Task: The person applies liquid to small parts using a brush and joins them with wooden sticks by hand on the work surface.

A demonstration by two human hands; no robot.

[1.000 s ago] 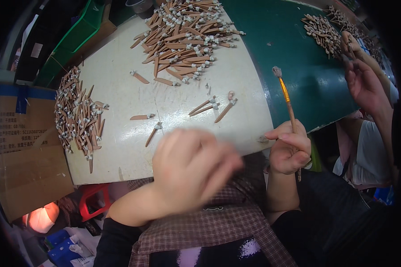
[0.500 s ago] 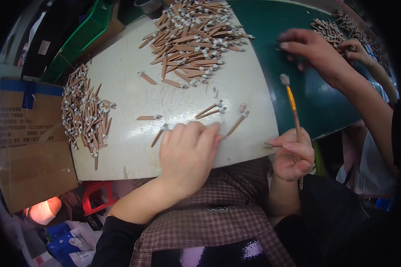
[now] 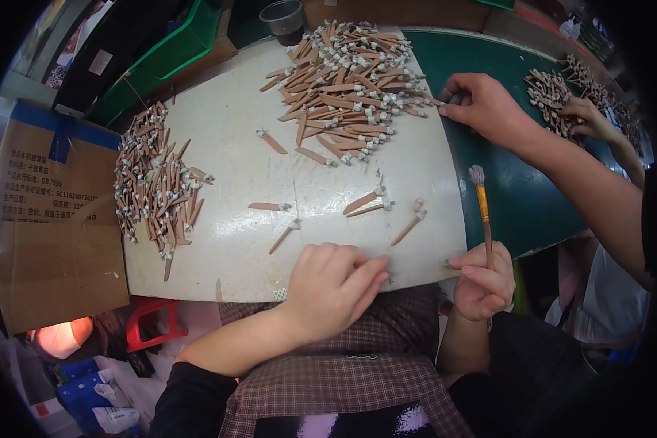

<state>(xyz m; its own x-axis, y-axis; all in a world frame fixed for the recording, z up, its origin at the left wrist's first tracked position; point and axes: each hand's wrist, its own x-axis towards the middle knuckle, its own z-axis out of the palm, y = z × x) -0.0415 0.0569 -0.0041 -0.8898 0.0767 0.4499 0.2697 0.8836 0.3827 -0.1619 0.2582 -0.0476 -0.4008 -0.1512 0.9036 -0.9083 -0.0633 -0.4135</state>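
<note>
A slim brush (image 3: 487, 237) with pale bristles, a yellow collar and a wooden handle stands upright in my right hand (image 3: 482, 285), whose fingers are curled round the handle. My left hand (image 3: 336, 288) is over the table's front edge, its fingers pressed together; whatever lies between the fingertips is too small to make out. Beyond it a few brown blade-shaped pieces with whitish lumps at one end lie loose, among them one piece (image 3: 285, 235) close to my knuckles and another piece (image 3: 409, 223) farther right.
A large pile of the same pieces (image 3: 343, 95) covers the far side of the white table (image 3: 233, 255); a smaller pile (image 3: 160, 175) lies left, by a cardboard box (image 3: 58, 226). A co-worker's hand (image 3: 482, 102) reaches over the green table (image 3: 489, 153) from the right. Behind stands a plastic cup (image 3: 283, 18).
The view has shifted, so the table appears lower. My left hand has drawn back toward the front edge, away from the loose pieces. The co-worker's hand now touches the big pile's edge.
</note>
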